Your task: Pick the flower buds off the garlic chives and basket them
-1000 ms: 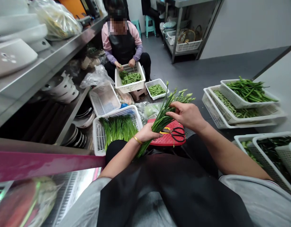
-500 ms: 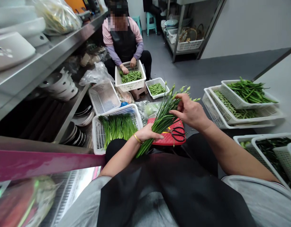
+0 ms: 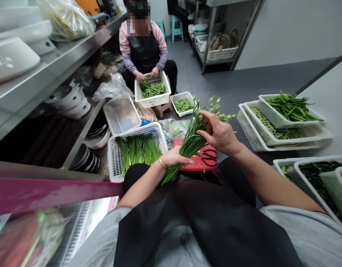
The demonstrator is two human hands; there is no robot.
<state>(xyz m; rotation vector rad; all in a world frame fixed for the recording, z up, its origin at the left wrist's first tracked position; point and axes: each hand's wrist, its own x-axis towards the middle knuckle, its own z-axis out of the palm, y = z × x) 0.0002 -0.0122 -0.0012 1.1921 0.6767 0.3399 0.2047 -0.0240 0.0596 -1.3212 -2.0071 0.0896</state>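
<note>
My left hand (image 3: 178,157) is closed around the lower part of a bunch of flowering garlic chives (image 3: 191,141). The bunch leans up and to the right, its pale buds fanned out at the top. At the upper stalks is my right hand (image 3: 222,135), thumb and index finger apart and touching the bunch; its other fingers are curled and partly hidden. Beneath the bunch, black-handled scissors (image 3: 209,157) lie on a red board (image 3: 187,166). Left of my left hand, a white basket (image 3: 115,157) holds rows of cut green stalks (image 3: 137,150).
Across from me a person (image 3: 144,48) sits with both hands in a basket of green beans (image 3: 153,90). A small bean basket (image 3: 183,105) stands beside it. Stacked baskets (image 3: 253,129) of beans and peppers are at right. A steel shelf (image 3: 76,46) runs along the left.
My right index finger has shifted left across the upper stalks, and the bud ends have spread. My left hand keeps its grip. The other person's left-side hand has lifted slightly within the basket.
</note>
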